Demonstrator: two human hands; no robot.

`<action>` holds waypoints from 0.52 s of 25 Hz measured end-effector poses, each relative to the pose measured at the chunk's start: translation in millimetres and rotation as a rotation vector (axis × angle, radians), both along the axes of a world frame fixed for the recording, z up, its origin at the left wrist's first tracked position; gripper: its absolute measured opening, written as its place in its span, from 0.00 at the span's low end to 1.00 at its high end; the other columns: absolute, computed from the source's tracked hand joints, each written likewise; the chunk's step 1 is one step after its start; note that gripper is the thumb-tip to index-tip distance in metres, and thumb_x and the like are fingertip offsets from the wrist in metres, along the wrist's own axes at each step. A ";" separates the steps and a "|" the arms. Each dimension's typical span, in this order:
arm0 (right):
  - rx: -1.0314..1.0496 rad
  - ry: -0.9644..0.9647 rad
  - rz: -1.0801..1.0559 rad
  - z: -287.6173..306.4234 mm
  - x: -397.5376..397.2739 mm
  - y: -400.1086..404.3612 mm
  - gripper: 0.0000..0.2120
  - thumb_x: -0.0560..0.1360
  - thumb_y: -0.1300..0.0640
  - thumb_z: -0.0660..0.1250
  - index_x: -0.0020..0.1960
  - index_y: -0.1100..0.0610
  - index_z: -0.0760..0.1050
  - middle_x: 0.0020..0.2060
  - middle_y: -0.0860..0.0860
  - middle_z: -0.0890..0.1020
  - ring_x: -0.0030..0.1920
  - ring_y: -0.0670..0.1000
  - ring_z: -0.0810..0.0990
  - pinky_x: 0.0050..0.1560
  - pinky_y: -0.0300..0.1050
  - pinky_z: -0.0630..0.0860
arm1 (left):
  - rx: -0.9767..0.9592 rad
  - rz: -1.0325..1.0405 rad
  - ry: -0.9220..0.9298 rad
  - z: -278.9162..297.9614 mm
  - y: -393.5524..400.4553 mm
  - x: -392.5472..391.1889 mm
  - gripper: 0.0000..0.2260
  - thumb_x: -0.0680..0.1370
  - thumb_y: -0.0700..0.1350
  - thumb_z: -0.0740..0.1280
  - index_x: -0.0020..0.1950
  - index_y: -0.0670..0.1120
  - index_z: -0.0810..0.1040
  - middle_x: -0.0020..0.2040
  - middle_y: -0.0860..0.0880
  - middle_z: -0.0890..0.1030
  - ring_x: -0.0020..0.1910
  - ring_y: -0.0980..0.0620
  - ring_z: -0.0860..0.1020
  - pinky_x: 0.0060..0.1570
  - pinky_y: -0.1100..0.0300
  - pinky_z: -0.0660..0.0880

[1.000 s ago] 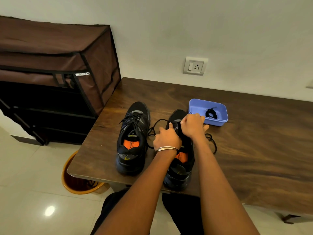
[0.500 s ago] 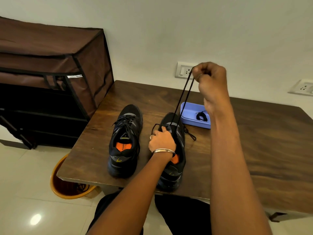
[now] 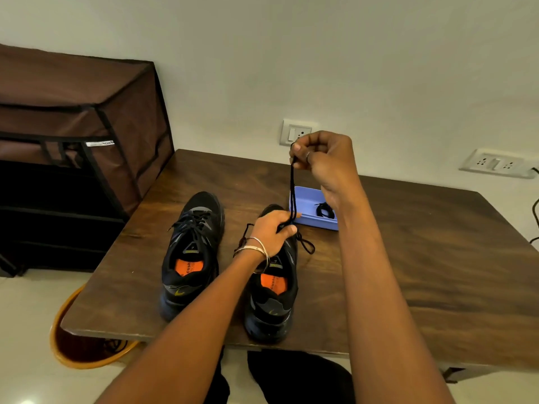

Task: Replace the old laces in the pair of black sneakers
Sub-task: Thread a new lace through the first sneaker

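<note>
Sneakers sit side by side on the wooden table [image 3: 408, 258], heels toward us: the left sneaker [image 3: 192, 252] is laced, while the right sneaker [image 3: 274, 287] is the one we are working on. Our left hand [image 3: 271, 231] rests over its tongue and pinches the lace [image 3: 292, 188] low down, probably to steady the shoe against the pull. Our right hand [image 3: 323, 156] is raised above, fingers curled and pinching the doubled lace so that it runs taut and upright, likely drawing it through the eyelets. A loose end [image 3: 306, 246] trails on the table beside the shoe. Just behind stands the blue tray [image 3: 303, 199] with a coiled lace [image 3: 325, 210], kept within reach for the next threading.
</note>
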State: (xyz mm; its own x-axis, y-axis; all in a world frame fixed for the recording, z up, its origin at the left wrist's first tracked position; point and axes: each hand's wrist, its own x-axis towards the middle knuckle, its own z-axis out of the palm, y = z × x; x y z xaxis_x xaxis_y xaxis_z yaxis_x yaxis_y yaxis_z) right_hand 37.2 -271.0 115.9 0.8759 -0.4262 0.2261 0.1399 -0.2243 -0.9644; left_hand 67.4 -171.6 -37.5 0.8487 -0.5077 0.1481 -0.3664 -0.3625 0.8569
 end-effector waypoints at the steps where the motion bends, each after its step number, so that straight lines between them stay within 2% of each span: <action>1: 0.027 0.006 -0.042 -7.9 0.7 -1.3 0.07 0.75 0.69 0.69 0.43 0.58 0.79 0.38 0.55 0.84 0.39 0.51 0.83 0.44 0.45 0.81 | -0.026 0.042 0.030 -8.2 -3.5 2.0 0.11 0.77 0.41 0.69 0.59 0.43 0.82 0.56 0.46 0.83 0.55 0.51 0.79 0.61 0.56 0.73; 3: 0.010 0.071 -0.304 -35.2 -1.8 -5.6 0.08 0.74 0.69 0.68 0.45 0.57 0.79 0.42 0.54 0.84 0.44 0.52 0.83 0.50 0.49 0.81 | -0.173 0.194 0.206 -11.9 -6.6 10.3 0.06 0.75 0.42 0.72 0.50 0.41 0.84 0.47 0.46 0.85 0.47 0.52 0.82 0.56 0.57 0.77; 5: -0.078 0.272 -0.514 -79.2 -9.8 -5.8 0.07 0.74 0.69 0.66 0.47 0.60 0.80 0.44 0.53 0.82 0.50 0.56 0.82 0.54 0.53 0.79 | -0.358 0.261 0.393 -14.8 -4.1 18.9 0.01 0.75 0.41 0.72 0.44 0.44 0.84 0.42 0.45 0.85 0.45 0.48 0.83 0.57 0.50 0.78; 6: -0.131 0.428 -0.450 -100.9 -14.7 -2.2 0.04 0.73 0.67 0.68 0.47 0.62 0.80 0.44 0.53 0.82 0.51 0.57 0.82 0.54 0.53 0.79 | -0.396 0.271 0.456 -15.3 -2.3 20.4 0.02 0.74 0.40 0.72 0.42 0.46 0.84 0.41 0.44 0.85 0.45 0.46 0.84 0.57 0.48 0.78; 7: -0.191 0.600 -0.309 -118.3 -17.0 4.4 0.05 0.72 0.62 0.72 0.47 0.62 0.80 0.44 0.54 0.82 0.50 0.57 0.81 0.52 0.53 0.79 | -0.410 0.266 0.487 -16.5 -1.7 21.8 0.03 0.74 0.40 0.73 0.41 0.48 0.84 0.41 0.44 0.85 0.45 0.45 0.84 0.57 0.46 0.78; 9: -0.332 0.802 -0.069 -141.0 -15.7 14.9 0.17 0.68 0.49 0.77 0.48 0.59 0.78 0.47 0.56 0.82 0.49 0.57 0.80 0.51 0.53 0.78 | -0.365 0.282 0.482 -17.1 -0.7 22.3 0.05 0.73 0.42 0.74 0.37 0.50 0.85 0.41 0.45 0.86 0.46 0.44 0.84 0.55 0.46 0.79; 11: -0.454 0.797 -0.041 -148.6 -13.8 19.4 0.18 0.68 0.43 0.76 0.44 0.55 0.75 0.50 0.58 0.80 0.52 0.60 0.79 0.47 0.53 0.75 | -0.379 0.296 0.537 -12.5 -2.5 20.2 0.06 0.73 0.42 0.74 0.36 0.49 0.84 0.40 0.45 0.85 0.46 0.44 0.83 0.52 0.50 0.80; 13: -0.497 0.775 -0.071 -151.8 -16.4 22.8 0.16 0.72 0.44 0.72 0.43 0.56 0.73 0.55 0.60 0.77 0.54 0.62 0.77 0.44 0.50 0.72 | -0.385 0.307 0.582 -2.9 -4.7 20.0 0.06 0.74 0.40 0.73 0.37 0.45 0.84 0.40 0.44 0.85 0.45 0.44 0.83 0.49 0.53 0.80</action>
